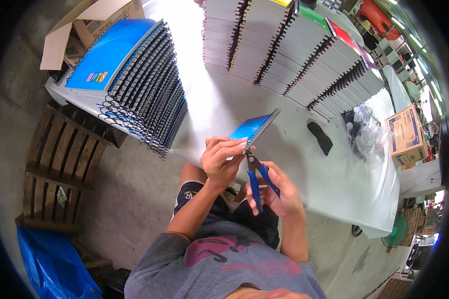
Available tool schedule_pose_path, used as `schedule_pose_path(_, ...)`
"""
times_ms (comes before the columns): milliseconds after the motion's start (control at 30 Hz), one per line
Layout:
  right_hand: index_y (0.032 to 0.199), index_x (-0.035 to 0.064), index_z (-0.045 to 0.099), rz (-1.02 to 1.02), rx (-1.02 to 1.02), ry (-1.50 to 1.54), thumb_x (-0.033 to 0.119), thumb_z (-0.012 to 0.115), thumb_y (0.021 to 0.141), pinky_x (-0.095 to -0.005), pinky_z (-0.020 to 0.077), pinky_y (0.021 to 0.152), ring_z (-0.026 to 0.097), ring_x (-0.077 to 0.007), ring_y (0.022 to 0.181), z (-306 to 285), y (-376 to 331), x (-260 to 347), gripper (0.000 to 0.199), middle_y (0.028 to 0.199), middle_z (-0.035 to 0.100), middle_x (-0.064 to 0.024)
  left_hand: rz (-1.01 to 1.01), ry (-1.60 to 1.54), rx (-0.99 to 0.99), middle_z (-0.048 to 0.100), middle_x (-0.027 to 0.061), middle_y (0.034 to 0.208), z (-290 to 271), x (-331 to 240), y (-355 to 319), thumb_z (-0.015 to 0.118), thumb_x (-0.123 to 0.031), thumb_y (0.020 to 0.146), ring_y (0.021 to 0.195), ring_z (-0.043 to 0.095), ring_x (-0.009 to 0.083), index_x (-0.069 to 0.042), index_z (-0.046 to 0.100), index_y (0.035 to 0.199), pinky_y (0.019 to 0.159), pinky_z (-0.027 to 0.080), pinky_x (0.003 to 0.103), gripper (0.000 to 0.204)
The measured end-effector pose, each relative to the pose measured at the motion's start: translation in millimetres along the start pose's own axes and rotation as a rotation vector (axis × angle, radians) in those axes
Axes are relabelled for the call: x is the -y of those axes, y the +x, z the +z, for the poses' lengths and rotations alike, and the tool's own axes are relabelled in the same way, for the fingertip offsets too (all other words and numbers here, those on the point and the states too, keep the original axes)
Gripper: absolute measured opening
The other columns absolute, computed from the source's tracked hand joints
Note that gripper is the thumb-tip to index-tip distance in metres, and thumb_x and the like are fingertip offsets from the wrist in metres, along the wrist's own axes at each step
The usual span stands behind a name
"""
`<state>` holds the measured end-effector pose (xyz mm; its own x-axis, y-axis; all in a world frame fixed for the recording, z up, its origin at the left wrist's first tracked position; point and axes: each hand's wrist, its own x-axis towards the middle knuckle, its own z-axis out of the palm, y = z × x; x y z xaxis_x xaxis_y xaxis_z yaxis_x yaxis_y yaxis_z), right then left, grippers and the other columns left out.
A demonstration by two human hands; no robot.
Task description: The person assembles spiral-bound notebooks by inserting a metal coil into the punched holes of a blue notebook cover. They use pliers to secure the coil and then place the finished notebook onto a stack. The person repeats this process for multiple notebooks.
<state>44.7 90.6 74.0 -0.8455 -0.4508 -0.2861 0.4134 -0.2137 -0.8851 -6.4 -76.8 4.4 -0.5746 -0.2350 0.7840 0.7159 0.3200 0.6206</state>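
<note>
My left hand [222,158] is closed on the near end of a blue spiral-bound notebook [252,127], held up in front of me with its black wire coil facing right. In my right hand [283,194] is a pair of cutting pliers [256,179] with blue handles, my fingers wrapped round them. The handles stand apart, and the dark jaws meet the coil's near end beside my left fingertips. Whether the jaws have closed on the wire is too small to tell.
A tall stack of blue spiral notebooks [149,89] stands at the table's left, beside an open cardboard box [60,45]. More notebook stacks [284,55] line the far side. A black flat object [320,138], clear plastic bags [371,134] and another carton [406,134] lie to the right.
</note>
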Motion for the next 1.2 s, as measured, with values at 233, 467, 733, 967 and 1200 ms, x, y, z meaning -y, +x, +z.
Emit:
schedule_pose_path(233,0.130,0.0086,0.048,-0.428,-0.255,-0.944,0.024,0.066,0.082,-0.0320,0.0419,0.088,0.054,-0.0274,0.100,-21.9,-5.8,-4.7,0.053,0.109,0.054,-0.0153,-0.667,-0.410,-0.213,0.061,0.0175,0.113,7.2,-12.6,8.2,0.064,-0.006,0.086,0.092,0.059,0.0149,0.000,0.047,0.123,0.078,0.048,0.026,0.041)
schedule_pose_path(467,0.126,0.0228,0.053,-0.056,-0.765,-1.573,0.037,0.064,0.081,-0.0631,0.0225,0.097,0.034,-0.0317,0.124,-95.4,-30.8,-41.0,0.048,0.131,0.038,-0.0131,-0.823,-0.526,-0.280,0.063,0.0135,0.106,15.0,11.0,1.6,0.057,-0.014,0.091,0.094,0.059,0.0132,0.001,0.056,0.115,0.076,0.051,0.026,0.029)
schedule_pose_path(733,0.128,0.0241,0.049,-0.381,-0.998,-1.462,0.022,0.063,0.083,-0.0629,0.0247,0.097,0.028,-0.0350,0.129,-152.8,1.9,-3.7,0.047,0.138,0.032,-0.0140,-0.837,-0.491,-0.204,0.059,0.0143,0.111,16.0,15.1,-12.9,0.053,-0.005,0.091,0.096,0.057,0.0144,-0.006,0.052,0.106,0.078,0.050,0.027,0.015)
schedule_pose_path(967,0.118,0.0331,0.059,-0.307,-0.992,-1.700,0.019,0.056,0.086,-0.0603,0.0319,0.093,0.051,-0.0245,0.110,-234.5,33.0,-8.3,0.035,0.117,0.055,-0.0046,-0.592,-0.277,0.004,0.059,0.0147,0.110,-5.3,-32.4,1.1,0.052,-0.003,0.091,0.097,0.055,0.0151,-0.005,0.052,0.100,0.082,0.046,0.028,0.008)
schedule_pose_path(1200,0.141,0.0246,0.033,-0.503,-0.571,-1.091,0.036,0.060,0.085,-0.0574,0.0244,0.101,0.037,-0.0292,0.129,-131.0,-13.0,45.0,0.063,0.139,0.040,-0.0114,-0.289,-0.375,0.036,0.054,0.0232,0.114,-44.3,-89.7,17.9,0.051,0.002,0.090,0.101,0.060,0.0226,-0.002,0.051,0.095,0.080,0.050,0.030,0.006)
